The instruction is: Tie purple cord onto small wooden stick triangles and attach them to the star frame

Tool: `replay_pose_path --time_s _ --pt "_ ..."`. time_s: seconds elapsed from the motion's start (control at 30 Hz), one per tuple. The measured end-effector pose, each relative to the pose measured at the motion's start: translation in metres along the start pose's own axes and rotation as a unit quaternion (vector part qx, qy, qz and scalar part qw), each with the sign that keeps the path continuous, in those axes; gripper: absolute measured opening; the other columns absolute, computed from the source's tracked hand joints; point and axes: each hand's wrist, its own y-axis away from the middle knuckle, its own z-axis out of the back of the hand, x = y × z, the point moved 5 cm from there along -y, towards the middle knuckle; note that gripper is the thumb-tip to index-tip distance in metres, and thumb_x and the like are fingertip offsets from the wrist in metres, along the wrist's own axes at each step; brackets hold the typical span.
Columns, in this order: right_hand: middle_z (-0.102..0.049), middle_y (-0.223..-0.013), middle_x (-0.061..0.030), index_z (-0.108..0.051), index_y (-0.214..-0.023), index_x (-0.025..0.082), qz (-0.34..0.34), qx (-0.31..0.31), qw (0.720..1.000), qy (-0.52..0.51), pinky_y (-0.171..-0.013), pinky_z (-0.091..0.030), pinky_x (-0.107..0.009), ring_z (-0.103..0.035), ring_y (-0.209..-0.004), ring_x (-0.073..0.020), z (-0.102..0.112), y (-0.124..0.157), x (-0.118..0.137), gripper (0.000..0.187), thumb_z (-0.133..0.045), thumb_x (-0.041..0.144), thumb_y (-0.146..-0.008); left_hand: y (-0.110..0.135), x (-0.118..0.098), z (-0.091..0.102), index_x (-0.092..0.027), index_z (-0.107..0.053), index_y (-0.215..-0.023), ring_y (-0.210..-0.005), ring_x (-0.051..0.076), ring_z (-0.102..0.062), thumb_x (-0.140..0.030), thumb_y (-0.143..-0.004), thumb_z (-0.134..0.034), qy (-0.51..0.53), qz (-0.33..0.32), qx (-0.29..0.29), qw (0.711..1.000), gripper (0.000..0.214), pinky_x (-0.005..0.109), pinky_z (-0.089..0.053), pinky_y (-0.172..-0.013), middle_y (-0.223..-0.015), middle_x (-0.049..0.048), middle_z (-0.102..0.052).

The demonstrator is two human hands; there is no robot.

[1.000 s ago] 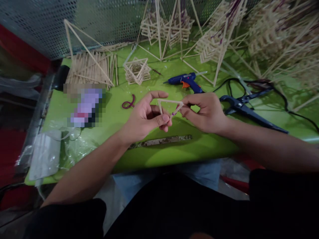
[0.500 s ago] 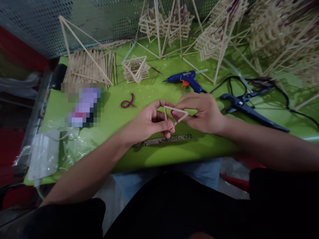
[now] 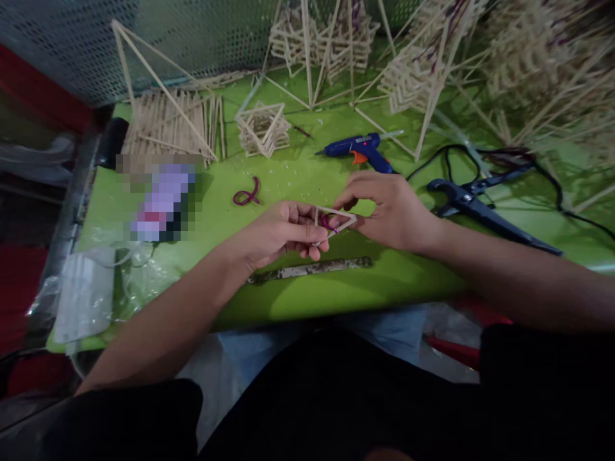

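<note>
Head camera; looks forward; down at table point(image 3: 403, 282)

- Left forearm point(image 3: 177, 314) slants in from the lower left.
- Left hand point(image 3: 283, 232) pinches, thumb across curled fingers.
- Right forearm point(image 3: 519, 269) angles in from the right.
- Right hand point(image 3: 391, 208) arches its forefinger above the thumb, near the left fingertips.

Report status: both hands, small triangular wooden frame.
Left hand pinches small pale wooden triangular frame. Right hand at thin purple cord, grip unclear. Mottled flat strip nearby, seemingly not blocking.
</note>
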Motion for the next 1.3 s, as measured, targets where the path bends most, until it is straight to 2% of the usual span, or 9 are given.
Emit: replay_pose_path --time_s 0.07,0.13,0.3,0.47,0.57,0.7,0.93,1.17,1.3 --pt "-0.079 -0.089 -0.0023 -0.086 -0.1 0.024 -0.009 0.026 0.999 -0.02 -0.071 -0.053 -0.034 -0.072 -0.079 -0.019 0.002 -0.001 -0.005 0.008 -0.086 0.032 -0.103 0.0 0.0 0.001 -0.01 -0.083 -0.1 -0.059 0.011 -0.077 -0.021 -0.085 -0.102 0.011 0.013 -0.004 1.0 0.027 0.014 -0.059 -0.053 -0.08 0.0071 -0.084" --pt "-0.083 -0.094 -0.0033 -0.088 -0.106 0.025 -0.009 0.039 0.999 -0.023 -0.076 -0.057 -0.036 -0.075 -0.082 -0.0199 0.006 -0.003 -0.008 0.009 -0.081 0.031 -0.105 0.0 -0.001 0.001 -0.011 -0.081 -0.099 -0.059 0.012 -0.077 -0.021 -0.084 -0.101 0.013 0.012 -0.003 1.0 0.027 0.014 -0.058 -0.052 -0.08 0.0067 -0.084" --pt "-0.086 -0.111 -0.0071 -0.088 -0.112 0.029 -0.021 -0.005 1.0 0.002 -0.095 -0.064 -0.045 -0.079 -0.102 -0.0269 0.026 -0.011 -0.007 0.012 -0.078 0.03 -0.108 0.001 -0.001 0.0 -0.013 -0.08 -0.098 -0.057 0.012 -0.076 -0.02 -0.086 -0.097 -0.043 0.001 0.003 0.999 0.022 0.015 -0.055 -0.051 -0.079 0.0062 -0.084" --pt "-0.082 -0.118 -0.007 -0.09 -0.112 0.031 0.014 0.048 0.997 -0.053 -0.104 -0.065 -0.045 -0.078 -0.109 -0.0258 0.02 -0.011 0.013 0.011 -0.082 0.033 -0.106 0.002 0.001 -0.003 -0.014 -0.08 -0.101 -0.058 0.012 -0.074 -0.023 -0.085 -0.095 -0.085 0.009 0.011 0.996 0.023 0.019 -0.06 -0.056 -0.079 0.0044 -0.083" --pt "-0.08 -0.122 -0.0072 -0.09 -0.112 0.03 0.029 0.092 0.994 -0.052 -0.102 -0.064 -0.041 -0.078 -0.11 -0.023 0.011 -0.006 0.021 0.015 -0.079 0.025 -0.104 0.0 0.002 -0.006 -0.015 -0.078 -0.097 -0.056 0.013 -0.073 -0.022 -0.083 -0.094 -0.103 0.011 0.017 0.994 0.023 0.021 -0.06 -0.055 -0.077 0.0046 -0.082" --pt "-0.081 -0.118 -0.0072 -0.089 -0.113 0.026 0.01 0.127 0.992 -0.022 -0.092 -0.063 -0.036 -0.079 -0.103 -0.0209 0.005 0.0 0.028 0.02 -0.077 0.018 -0.1 -0.002 0.003 -0.01 -0.015 -0.076 -0.096 -0.057 0.013 -0.073 -0.021 -0.081 -0.091 -0.113 0.012 0.028 0.993 0.023 0.021 -0.06 -0.056 -0.078 0.0043 -0.081" --pt "-0.081 -0.105 -0.005 -0.086 -0.106 0.024 0.011 0.1 0.994 0.035 -0.082 -0.058 -0.032 -0.077 -0.091 -0.0186 0.001 0.006 0.039 0.021 -0.07 0.011 -0.103 -0.002 0.0 -0.013 -0.017 -0.076 -0.096 -0.061 0.013 -0.071 -0.019 -0.085 -0.087 -0.132 -0.003 0.035 0.991 0.016 0.022 -0.062 -0.06 -0.077 0.0013 -0.078" --pt "-0.075 -0.117 -0.009 -0.08 -0.109 0.024 0.031 0.102 0.986 0.129 -0.091 -0.059 -0.039 -0.075 -0.103 -0.0248 0.001 0.008 0.034 0.022 -0.062 0.012 -0.108 -0.003 0.002 -0.01 -0.017 -0.073 -0.095 -0.064 0.013 -0.07 -0.015 -0.086 -0.084 -0.15 -0.032 0.009 0.988 0.014 0.024 -0.063 -0.063 -0.076 0.0006 -0.075" --pt "-0.075 -0.126 -0.0135 -0.074 -0.116 0.022 0.09 0.086 0.97 0.209 -0.094 -0.059 -0.046 -0.072 -0.11 -0.0297 -0.002 0.008 0.033 0.017 -0.058 0.022 -0.114 -0.004 0.003 -0.009 -0.02 -0.066 -0.103 -0.062 0.014 -0.072 -0.013 -0.085 -0.083 -0.17 -0.039 -0.016 0.985 0.026 0.026 -0.062 -0.061 -0.077 0.0002 -0.077"
